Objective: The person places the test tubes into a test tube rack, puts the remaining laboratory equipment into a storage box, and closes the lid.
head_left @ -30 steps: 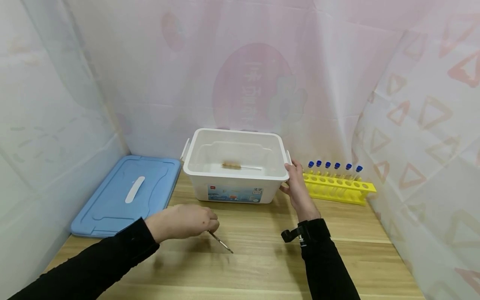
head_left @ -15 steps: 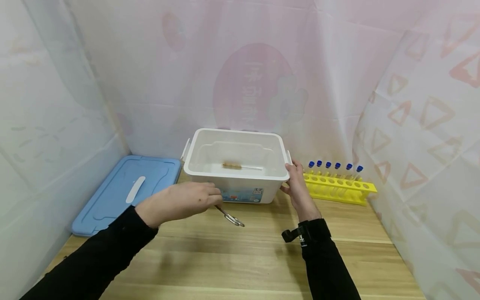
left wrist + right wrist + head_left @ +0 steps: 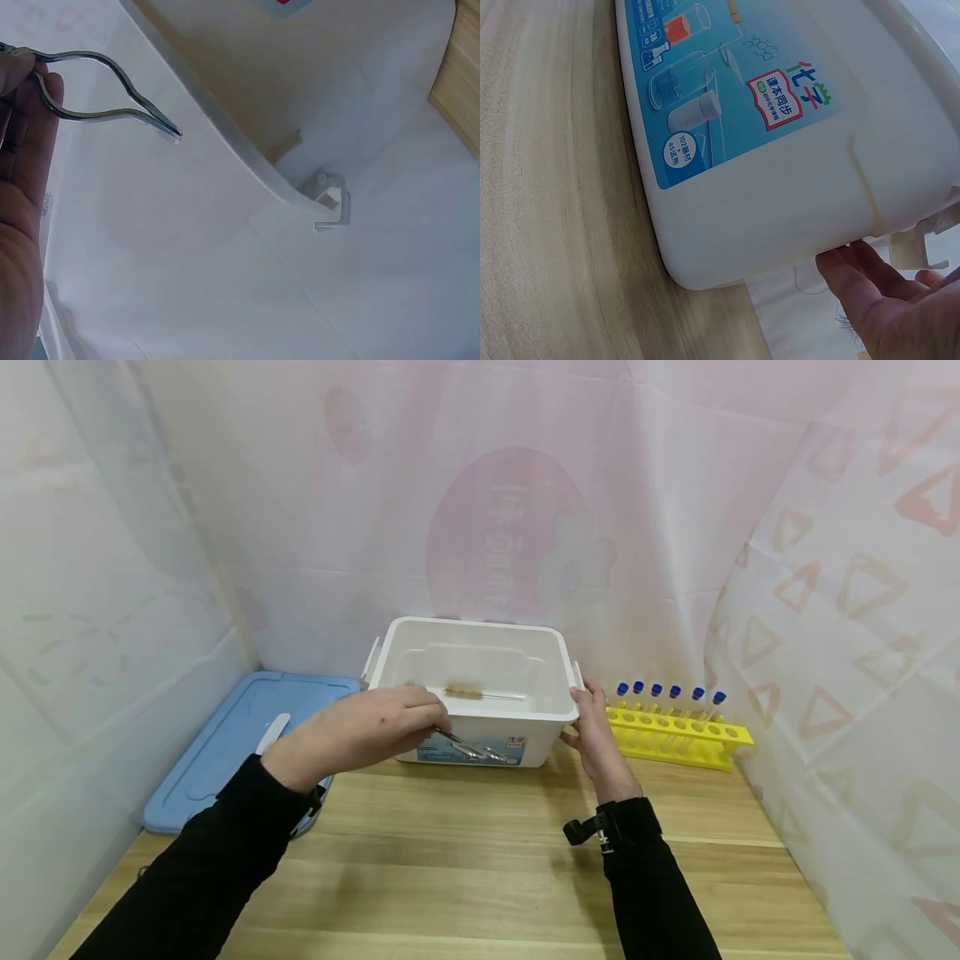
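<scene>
My left hand (image 3: 367,727) pinches metal crucible tongs (image 3: 97,116) by the handle end, outside the front wall of a white plastic storage box (image 3: 393,727). In the left wrist view the tongs' bowed arms meet at their tips, just beside the box rim. My right hand (image 3: 596,735) holds the box at its right front corner, below the side handle; the right wrist view has its fingertips (image 3: 836,262) against the wall. A test tube brush (image 3: 463,692) with tan bristles and a wire stem lies in the box.
A blue lid (image 3: 217,760) with a white handle lies left of the box, partly behind my left arm. On the right stands a yellow test tube rack (image 3: 675,739) bearing several blue-capped tubes (image 3: 656,691). Printed cloth walls (image 3: 315,527) enclose the wooden table (image 3: 465,860).
My left hand has risen and moved forward with the tongs, from over the table to the front of the box. The right hand and the box have stayed put.
</scene>
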A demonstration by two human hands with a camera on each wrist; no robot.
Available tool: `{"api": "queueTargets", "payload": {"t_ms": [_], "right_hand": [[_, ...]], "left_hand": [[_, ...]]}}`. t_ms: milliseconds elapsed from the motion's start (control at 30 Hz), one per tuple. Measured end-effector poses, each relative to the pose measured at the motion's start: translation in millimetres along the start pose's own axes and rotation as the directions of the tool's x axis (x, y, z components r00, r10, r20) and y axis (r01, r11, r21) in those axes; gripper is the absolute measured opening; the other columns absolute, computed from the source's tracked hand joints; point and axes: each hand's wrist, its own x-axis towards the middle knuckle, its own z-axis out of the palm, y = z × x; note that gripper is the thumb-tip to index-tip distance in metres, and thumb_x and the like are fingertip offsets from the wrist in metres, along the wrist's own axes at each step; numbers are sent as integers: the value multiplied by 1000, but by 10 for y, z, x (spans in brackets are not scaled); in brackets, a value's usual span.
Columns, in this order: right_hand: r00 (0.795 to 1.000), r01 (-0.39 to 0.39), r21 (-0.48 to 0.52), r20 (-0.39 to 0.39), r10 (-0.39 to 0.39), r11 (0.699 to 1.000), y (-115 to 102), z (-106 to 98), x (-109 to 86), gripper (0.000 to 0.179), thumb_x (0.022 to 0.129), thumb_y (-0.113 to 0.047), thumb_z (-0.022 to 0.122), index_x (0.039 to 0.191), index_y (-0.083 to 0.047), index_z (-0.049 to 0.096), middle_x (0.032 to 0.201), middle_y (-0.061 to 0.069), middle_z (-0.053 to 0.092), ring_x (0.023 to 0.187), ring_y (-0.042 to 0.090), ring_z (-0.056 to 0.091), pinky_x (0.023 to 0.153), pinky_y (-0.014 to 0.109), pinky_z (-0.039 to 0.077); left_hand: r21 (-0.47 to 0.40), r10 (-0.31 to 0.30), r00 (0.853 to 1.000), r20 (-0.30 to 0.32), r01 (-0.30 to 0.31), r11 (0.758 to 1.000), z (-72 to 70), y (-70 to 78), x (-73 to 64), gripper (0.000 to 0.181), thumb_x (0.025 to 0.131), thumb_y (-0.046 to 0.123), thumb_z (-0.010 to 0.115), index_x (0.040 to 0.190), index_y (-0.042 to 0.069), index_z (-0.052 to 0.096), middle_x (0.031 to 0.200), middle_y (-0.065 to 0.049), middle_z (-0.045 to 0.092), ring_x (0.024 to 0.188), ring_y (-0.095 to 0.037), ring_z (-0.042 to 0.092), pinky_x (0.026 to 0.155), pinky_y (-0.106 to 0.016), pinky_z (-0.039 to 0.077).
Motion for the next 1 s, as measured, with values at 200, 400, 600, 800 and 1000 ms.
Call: {"api": "queueTargets", "payload": {"t_ms": [200,400,600,800,1000], "right_hand": [[1000,0,-1,-6,0,1000,-5,-4,4,77,123,-49,42,189,-27,9,190,18,31,169,41,49,136,69,47],[1000,-2,1,-8,2,1000,-6,-5,4,77,123,-49,42,189,-26,9,191,18,30,171,42,47,135,68,47],[1000,0,3,-2,0,1000,0,-1,5,77,123,-49,43,188,-26,10,190,18,31,170,41,48,137,70,46],[1000,3,-1,-8,-3,1000,6,-8,7,75,123,-50,42,188,-27,11,189,17,33,169,40,49,136,69,47],[1000,8,3,-12,-8,1000,9,-15,7,75,123,-50,43,188,-27,12,189,17,33,170,41,49,136,71,47]], "left_hand": [[12,8,999,-38,-7,1000,-33,-110,96,29,103,-5,86,124,11,75,119,1,83,112,-16,78,93,-30,71],[17,-15,999,-45,16,1000,-1,-280,179,24,107,-4,82,124,11,75,120,0,83,114,-17,78,107,-36,71],[-33,-67,997,-27,66,997,80,-464,231,16,112,-4,76,119,11,75,117,-2,81,106,-17,75,95,-34,69],[-66,-112,994,18,113,991,183,-643,271,12,115,-1,72,116,10,75,116,-5,82,104,-21,73,87,-36,65],[-121,-166,981,104,178,977,265,-823,315,15,114,-4,72,119,10,76,120,-8,81,113,-26,77,96,-40,69]]}}
